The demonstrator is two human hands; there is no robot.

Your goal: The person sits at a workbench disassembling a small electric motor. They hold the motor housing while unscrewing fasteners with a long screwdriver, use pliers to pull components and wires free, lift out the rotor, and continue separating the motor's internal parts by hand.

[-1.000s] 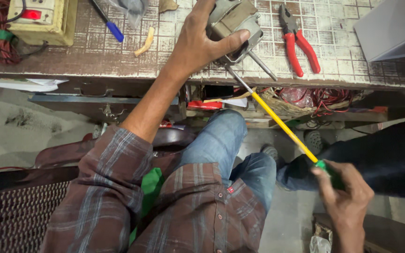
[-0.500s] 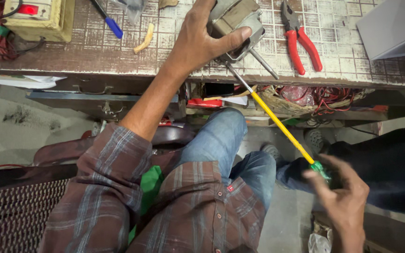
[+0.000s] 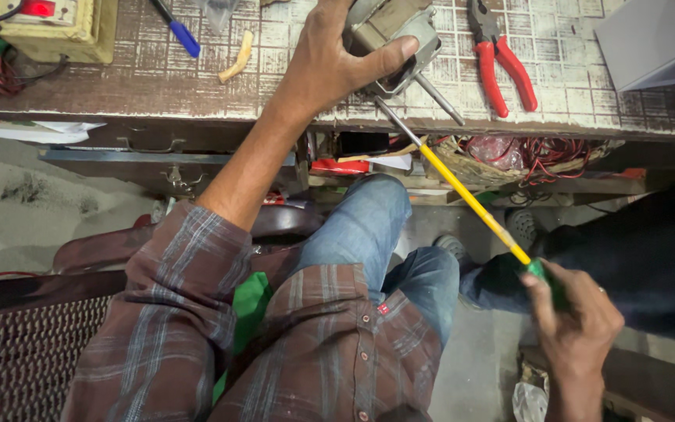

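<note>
A small grey metal motor housing (image 3: 394,39) is gripped at the edge of the counter (image 3: 197,86) by the left hand (image 3: 330,59), its fingers wrapped closed around the body and the thumb pressed across its front. A long screwdriver (image 3: 462,191) with a yellow shaft is held by the right hand (image 3: 576,320), whose fingers are closed on the green handle; the metal tip is set against the underside of the housing. Red-handled pliers (image 3: 501,59) are seen just right of the housing, and a grey box (image 3: 650,39) at the far right corner. A yellowish switch box (image 3: 56,27) with a red button is placed at the left, near a blue pen (image 3: 177,31). The counter is surfaced with worn, stained small tiles. Beneath it, tangled red wires (image 3: 541,152) are kept on a shelf.
</note>
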